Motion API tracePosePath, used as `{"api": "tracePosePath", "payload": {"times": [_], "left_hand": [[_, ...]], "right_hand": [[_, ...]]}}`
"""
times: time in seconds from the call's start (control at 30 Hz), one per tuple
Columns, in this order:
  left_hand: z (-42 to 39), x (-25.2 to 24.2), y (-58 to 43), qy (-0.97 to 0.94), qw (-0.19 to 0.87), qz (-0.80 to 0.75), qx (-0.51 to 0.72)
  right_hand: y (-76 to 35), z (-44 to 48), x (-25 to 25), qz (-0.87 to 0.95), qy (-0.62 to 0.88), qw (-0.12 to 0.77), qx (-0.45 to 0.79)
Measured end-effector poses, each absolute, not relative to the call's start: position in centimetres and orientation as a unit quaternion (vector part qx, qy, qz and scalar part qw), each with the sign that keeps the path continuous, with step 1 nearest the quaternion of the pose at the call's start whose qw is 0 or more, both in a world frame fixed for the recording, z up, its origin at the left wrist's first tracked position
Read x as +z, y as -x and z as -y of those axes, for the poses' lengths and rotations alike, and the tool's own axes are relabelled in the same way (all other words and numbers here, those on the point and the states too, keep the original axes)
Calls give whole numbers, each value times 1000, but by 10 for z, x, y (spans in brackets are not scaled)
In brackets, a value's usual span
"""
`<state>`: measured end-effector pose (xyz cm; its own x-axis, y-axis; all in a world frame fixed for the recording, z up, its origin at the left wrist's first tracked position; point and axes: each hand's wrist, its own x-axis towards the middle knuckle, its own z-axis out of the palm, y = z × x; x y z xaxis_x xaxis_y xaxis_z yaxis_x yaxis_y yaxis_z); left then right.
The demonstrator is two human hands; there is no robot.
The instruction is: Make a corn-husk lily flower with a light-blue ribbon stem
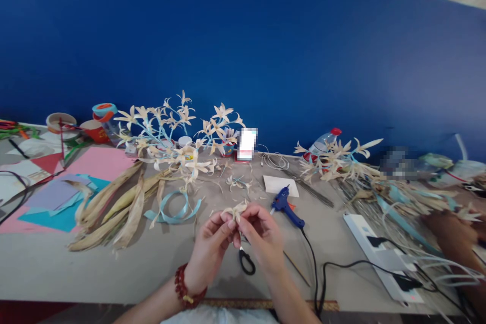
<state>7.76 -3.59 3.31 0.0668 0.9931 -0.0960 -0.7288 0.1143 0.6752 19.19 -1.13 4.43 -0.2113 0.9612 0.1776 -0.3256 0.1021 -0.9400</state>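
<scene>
L hand (210, 250), bead bracelet (184, 288) on wrist, & R hand (261, 240) meet above the worktop (152, 268). Both grips are pinched shut, fingertips on a small husk flower (236, 209) held btwn them. Black scissors (246, 262) lie just under. Blue glue gun (286, 206) is near R; ribbon loop (172, 210) & dried husks (110, 207) are to L. Farther back, flower branches (178, 131) stand by the blue wall (266, 50).

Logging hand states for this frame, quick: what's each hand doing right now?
Left hand: closed, pinching the small husk flower.
Right hand: closed, pinching the same flower.
</scene>
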Motion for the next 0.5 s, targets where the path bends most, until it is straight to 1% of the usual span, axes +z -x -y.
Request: {"api": "tracePosePath", "payload": {"times": [0.3,0.5], "left_hand": [[36,30,-78,-198,710,-255,626],[37,28,-79,-200,705,-262,628]], "right_hand": [[-180,12,52,411,321,543,658],[-177,12,54,406,321,538,666]]}}
